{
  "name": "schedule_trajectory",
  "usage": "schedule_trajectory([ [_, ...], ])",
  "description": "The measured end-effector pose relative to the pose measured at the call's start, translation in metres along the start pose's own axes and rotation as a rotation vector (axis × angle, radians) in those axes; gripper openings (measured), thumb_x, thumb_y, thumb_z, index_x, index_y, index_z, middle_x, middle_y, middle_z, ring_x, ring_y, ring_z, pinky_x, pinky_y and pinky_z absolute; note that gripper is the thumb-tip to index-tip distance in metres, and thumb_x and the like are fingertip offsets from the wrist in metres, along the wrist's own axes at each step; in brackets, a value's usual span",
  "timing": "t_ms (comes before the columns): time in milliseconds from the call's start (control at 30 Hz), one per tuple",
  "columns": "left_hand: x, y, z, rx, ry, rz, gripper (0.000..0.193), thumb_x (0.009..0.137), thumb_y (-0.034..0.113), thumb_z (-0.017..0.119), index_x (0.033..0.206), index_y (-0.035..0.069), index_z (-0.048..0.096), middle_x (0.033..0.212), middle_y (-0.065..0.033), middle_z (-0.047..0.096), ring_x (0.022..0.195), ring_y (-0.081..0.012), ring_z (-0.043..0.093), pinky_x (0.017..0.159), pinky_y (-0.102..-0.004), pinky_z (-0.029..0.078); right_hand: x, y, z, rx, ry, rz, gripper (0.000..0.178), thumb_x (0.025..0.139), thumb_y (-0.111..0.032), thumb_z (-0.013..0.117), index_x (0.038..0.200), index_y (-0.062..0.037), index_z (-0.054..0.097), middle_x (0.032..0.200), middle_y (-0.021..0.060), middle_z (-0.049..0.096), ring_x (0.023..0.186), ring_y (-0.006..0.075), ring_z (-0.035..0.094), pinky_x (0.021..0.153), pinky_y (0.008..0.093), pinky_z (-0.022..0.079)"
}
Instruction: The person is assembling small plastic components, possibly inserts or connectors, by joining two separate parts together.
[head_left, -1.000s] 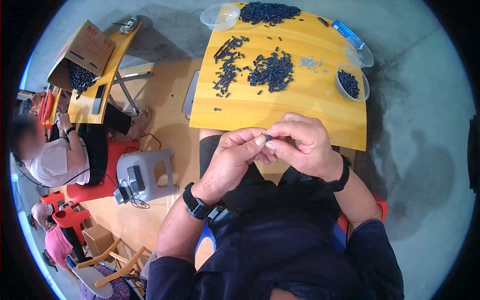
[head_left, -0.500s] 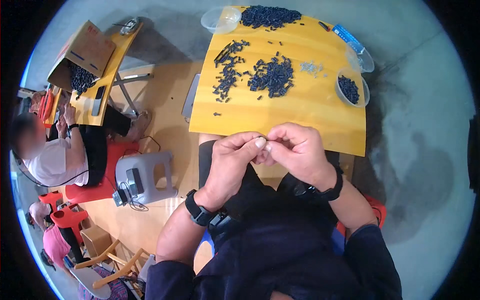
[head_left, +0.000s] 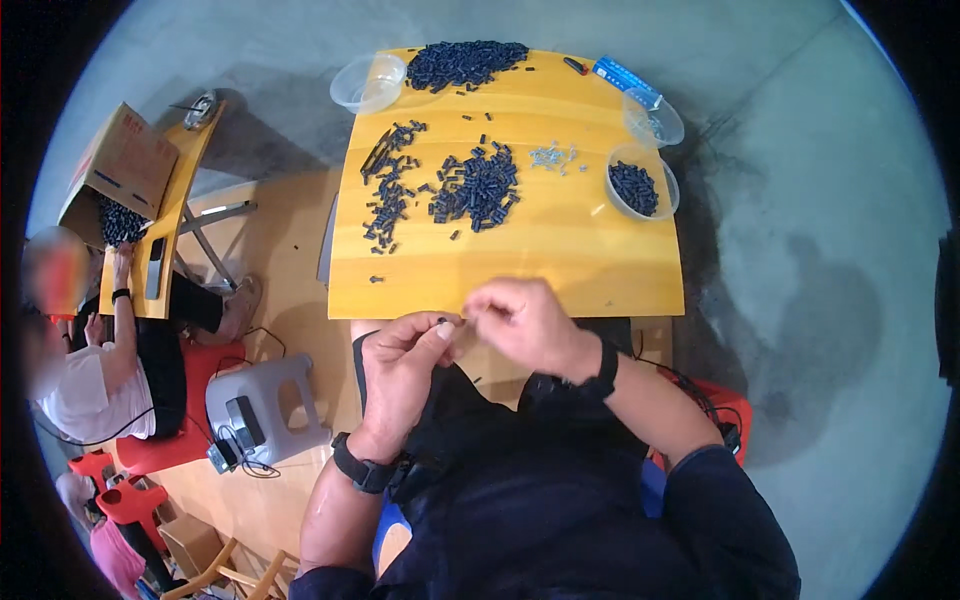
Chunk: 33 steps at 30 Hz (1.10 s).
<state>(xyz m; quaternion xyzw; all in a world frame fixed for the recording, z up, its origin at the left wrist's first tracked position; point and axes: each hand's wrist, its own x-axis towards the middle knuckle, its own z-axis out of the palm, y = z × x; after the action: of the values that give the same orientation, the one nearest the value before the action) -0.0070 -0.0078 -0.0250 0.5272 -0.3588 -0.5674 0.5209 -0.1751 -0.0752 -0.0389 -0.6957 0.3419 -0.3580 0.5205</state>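
My left hand (head_left: pixel 402 362) is closed just off the table's near edge, thumb and forefinger pinching a small black plastic piece (head_left: pixel 442 321). Right beside those fingertips is my right hand (head_left: pixel 528 325), its fingers curled and smeared by motion; whether it holds anything does not show. Ahead on the yellow table (head_left: pixel 560 270) lie a middle heap of short black cylindrical pieces (head_left: pixel 485 188), a looser strip of similar pieces (head_left: pixel 388 215) to its left, and small silvery parts (head_left: pixel 550 156) to its right. A single small piece (head_left: pixel 377 279) lies near the front left.
A clear tub (head_left: pixel 672 188) with black pieces stands at the right; another clear tub (head_left: pixel 340 88) is at the far left. A larger black heap (head_left: pixel 465 62) and a blue box (head_left: pixel 625 80) lie at the back. A co-worker sits leftward by a cardboard box (head_left: pixel 125 165).
The view has shifted, so the table sits lower and further left. My hands, previously together at the fingertips, have parted slightly; the right one is now blurred. The co-worker's arm reaches toward the box.
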Motion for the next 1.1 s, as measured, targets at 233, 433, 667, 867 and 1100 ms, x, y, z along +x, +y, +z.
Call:
schedule_trajectory([
  [233, -0.002, -0.001, 0.002, 0.013, -0.141, -0.149, 0.009, 0.089, 0.005, 0.060, 0.093, -0.002, 0.065, 0.081, -0.0071, 0.067, 0.061, -0.0110, 0.062, 0.057, -0.0211, 0.050, 0.051, 0.123, -0.113, -0.645, 0.375, 0.057, 0.009, 0.079, -0.007, 0.058, 0.082, 0.0004, 0.062, 0.079, 0.0213, 0.063, 0.073, 0.0392, 0.061, 0.066, 0.0424, 0.050],
  [433, -0.002, -0.008, 0.003, -0.002, -0.149, -0.187, 0.009, 0.089, 0.005, 0.061, 0.093, -0.002, 0.065, 0.078, -0.0052, 0.066, 0.063, -0.0089, 0.061, 0.058, -0.0205, 0.049, 0.082, 0.141, -0.137, -0.954, 0.487, 0.164, 0.013, 0.081, -0.010, 0.057, 0.084, 0.0024, 0.060, 0.076, 0.0238, 0.062, 0.074, 0.0386, 0.062, 0.066, 0.0419, 0.049],
  [667, 0.003, -0.010, 0.002, 0.126, -0.098, -0.220, 0.013, 0.089, 0.008, 0.059, 0.096, -0.003, 0.065, 0.077, -0.0034, 0.065, 0.062, -0.0078, 0.060, 0.057, -0.0197, 0.046, 0.102, 0.142, -0.139, -1.001, 0.417, 0.286, 0.012, 0.081, -0.012, 0.056, 0.085, -0.0014, 0.061, 0.082, 0.0235, 0.063, 0.081, 0.0403, 0.062, 0.072, 0.0475, 0.049],
  [867, 0.005, -0.018, 0.000, 0.176, -0.117, -0.213, 0.014, 0.087, 0.007, 0.061, 0.095, -0.003, 0.066, 0.076, -0.0030, 0.065, 0.062, -0.0077, 0.060, 0.058, -0.0202, 0.046, 0.085, 0.138, -0.140, -0.892, 0.297, 0.122, 0.010, 0.079, -0.011, 0.059, 0.085, -0.0049, 0.064, 0.083, 0.0189, 0.065, 0.080, 0.0369, 0.063, 0.070, 0.0462, 0.050],
  [1100, 0.004, -0.020, 0.002, 0.203, -0.145, -0.230, 0.011, 0.086, 0.006, 0.062, 0.092, -0.002, 0.066, 0.074, -0.0024, 0.064, 0.064, -0.0076, 0.060, 0.058, -0.0201, 0.046, 0.081, 0.135, -0.145, -0.786, 0.278, 0.082, 0.013, 0.079, -0.010, 0.058, 0.089, -0.0036, 0.064, 0.084, 0.0183, 0.065, 0.080, 0.0364, 0.062, 0.071, 0.0434, 0.049],
])
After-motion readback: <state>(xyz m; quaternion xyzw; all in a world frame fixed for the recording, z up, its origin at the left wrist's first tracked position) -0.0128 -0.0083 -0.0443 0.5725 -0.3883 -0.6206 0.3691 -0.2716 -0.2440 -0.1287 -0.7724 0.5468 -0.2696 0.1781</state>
